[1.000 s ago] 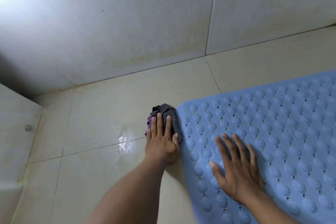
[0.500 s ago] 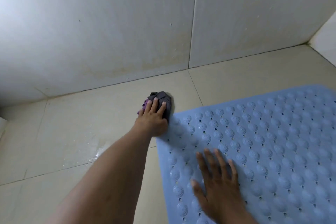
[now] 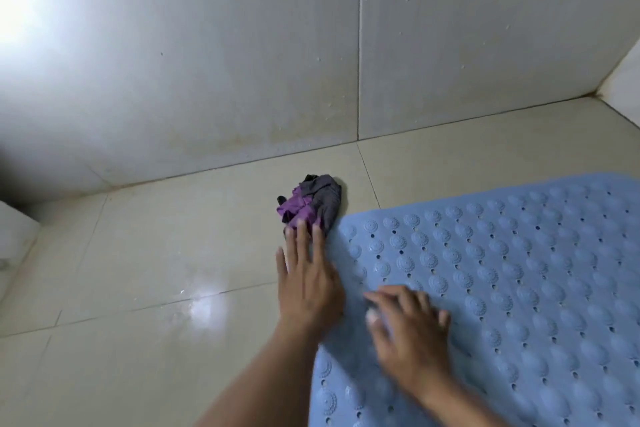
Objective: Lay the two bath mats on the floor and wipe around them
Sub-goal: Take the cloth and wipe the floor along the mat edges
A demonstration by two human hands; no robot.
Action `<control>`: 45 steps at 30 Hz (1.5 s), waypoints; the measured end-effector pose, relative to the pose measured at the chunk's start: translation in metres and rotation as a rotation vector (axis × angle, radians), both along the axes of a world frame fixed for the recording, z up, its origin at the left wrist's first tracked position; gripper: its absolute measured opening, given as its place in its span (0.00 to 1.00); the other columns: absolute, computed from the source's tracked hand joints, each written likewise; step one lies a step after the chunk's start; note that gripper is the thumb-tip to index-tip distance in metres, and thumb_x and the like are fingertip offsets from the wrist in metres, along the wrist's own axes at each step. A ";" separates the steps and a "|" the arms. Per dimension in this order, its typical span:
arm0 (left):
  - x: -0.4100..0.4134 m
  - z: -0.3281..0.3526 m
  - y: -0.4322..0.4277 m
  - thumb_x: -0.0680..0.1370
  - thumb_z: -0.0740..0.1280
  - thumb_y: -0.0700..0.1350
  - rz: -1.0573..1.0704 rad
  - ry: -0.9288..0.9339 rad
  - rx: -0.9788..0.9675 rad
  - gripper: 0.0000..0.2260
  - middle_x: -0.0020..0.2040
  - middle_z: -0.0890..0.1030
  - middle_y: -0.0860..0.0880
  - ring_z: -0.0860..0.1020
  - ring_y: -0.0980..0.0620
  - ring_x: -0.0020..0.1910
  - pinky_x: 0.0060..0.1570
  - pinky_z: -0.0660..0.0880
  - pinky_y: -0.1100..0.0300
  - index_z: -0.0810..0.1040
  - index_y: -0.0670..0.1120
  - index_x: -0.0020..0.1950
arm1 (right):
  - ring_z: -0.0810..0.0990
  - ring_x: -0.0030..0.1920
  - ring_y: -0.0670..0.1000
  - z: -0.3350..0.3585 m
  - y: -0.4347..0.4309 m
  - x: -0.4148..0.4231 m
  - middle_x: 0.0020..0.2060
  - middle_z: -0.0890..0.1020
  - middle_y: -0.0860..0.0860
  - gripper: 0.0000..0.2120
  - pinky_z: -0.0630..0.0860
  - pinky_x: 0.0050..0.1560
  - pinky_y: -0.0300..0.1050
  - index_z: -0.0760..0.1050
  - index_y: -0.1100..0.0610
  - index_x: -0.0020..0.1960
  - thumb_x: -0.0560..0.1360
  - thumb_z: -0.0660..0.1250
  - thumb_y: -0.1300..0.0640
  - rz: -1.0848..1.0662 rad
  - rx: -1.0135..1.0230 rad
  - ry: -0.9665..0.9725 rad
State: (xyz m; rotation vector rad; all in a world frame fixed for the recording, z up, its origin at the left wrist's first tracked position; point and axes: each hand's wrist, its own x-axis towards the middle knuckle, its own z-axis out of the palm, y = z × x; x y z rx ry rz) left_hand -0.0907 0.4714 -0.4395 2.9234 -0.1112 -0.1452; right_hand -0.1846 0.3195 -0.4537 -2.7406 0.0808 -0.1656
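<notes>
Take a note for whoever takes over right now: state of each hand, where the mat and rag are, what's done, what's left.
Left hand: open, fingers straight, tips at the near edge of the rag, no grip on it; blur hides whether they touch.
Right hand: open, flat on the mat, blurred.
Mat lies flat on the floor, its corner beside the rag, which is bunched on the tile near the wall.
Done: one mat laid.
Left: the second mat, not in view; wiping around both, probably including the shiny patch, which looks wet.
</notes>
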 end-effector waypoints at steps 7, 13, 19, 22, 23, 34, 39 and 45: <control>-0.027 -0.006 -0.020 0.79 0.36 0.52 -0.053 0.170 0.107 0.31 0.83 0.35 0.47 0.34 0.48 0.81 0.78 0.36 0.50 0.36 0.49 0.83 | 0.63 0.75 0.55 0.055 0.004 0.173 0.76 0.68 0.48 0.27 0.64 0.72 0.57 0.68 0.47 0.75 0.76 0.56 0.59 0.436 0.001 0.068; -0.017 0.016 -0.018 0.86 0.43 0.53 -0.071 0.337 0.116 0.27 0.82 0.32 0.51 0.34 0.49 0.81 0.80 0.41 0.50 0.34 0.53 0.82 | 0.53 0.80 0.49 0.053 0.010 0.213 0.80 0.59 0.44 0.25 0.51 0.78 0.59 0.61 0.45 0.79 0.82 0.52 0.55 0.556 -0.181 0.405; -0.011 0.019 -0.031 0.84 0.45 0.61 -0.022 0.370 0.114 0.31 0.83 0.34 0.49 0.36 0.46 0.81 0.80 0.41 0.48 0.38 0.52 0.83 | 0.61 0.77 0.51 0.046 -0.074 0.209 0.77 0.65 0.44 0.23 0.59 0.75 0.54 0.67 0.44 0.76 0.81 0.57 0.51 0.370 -0.180 0.280; -0.012 0.017 -0.058 0.83 0.45 0.65 0.015 0.346 0.099 0.34 0.82 0.33 0.48 0.33 0.44 0.81 0.79 0.39 0.46 0.37 0.49 0.83 | 0.61 0.76 0.54 0.046 -0.131 0.210 0.77 0.66 0.46 0.23 0.61 0.74 0.56 0.67 0.45 0.76 0.80 0.58 0.52 0.247 -0.196 0.310; -0.011 0.016 -0.073 0.83 0.45 0.65 -0.031 0.323 0.100 0.34 0.82 0.32 0.49 0.32 0.44 0.80 0.79 0.38 0.45 0.36 0.51 0.83 | 0.61 0.76 0.54 0.045 -0.151 0.210 0.77 0.66 0.46 0.24 0.62 0.74 0.56 0.67 0.45 0.76 0.80 0.58 0.52 0.214 -0.199 0.325; -0.047 0.007 -0.310 0.80 0.48 0.69 -0.475 0.274 0.022 0.37 0.76 0.23 0.52 0.23 0.39 0.75 0.73 0.29 0.35 0.34 0.58 0.81 | 0.61 0.76 0.57 0.039 -0.347 0.192 0.78 0.63 0.49 0.23 0.63 0.72 0.61 0.64 0.46 0.77 0.83 0.55 0.51 -0.081 -0.268 0.363; -0.084 -0.007 -0.349 0.74 0.44 0.76 -0.455 0.136 0.008 0.38 0.80 0.30 0.49 0.24 0.34 0.75 0.71 0.30 0.28 0.40 0.65 0.81 | 0.64 0.73 0.59 0.038 -0.410 0.187 0.71 0.70 0.55 0.18 0.62 0.69 0.63 0.72 0.48 0.69 0.83 0.53 0.48 -0.219 -0.313 0.309; -0.082 -0.010 -0.347 0.73 0.42 0.78 -0.452 0.107 0.052 0.39 0.82 0.34 0.48 0.26 0.33 0.76 0.72 0.33 0.29 0.39 0.65 0.81 | 0.72 0.66 0.65 0.036 -0.480 0.143 0.65 0.74 0.63 0.20 0.69 0.66 0.61 0.76 0.58 0.64 0.81 0.56 0.46 -0.475 -0.318 0.262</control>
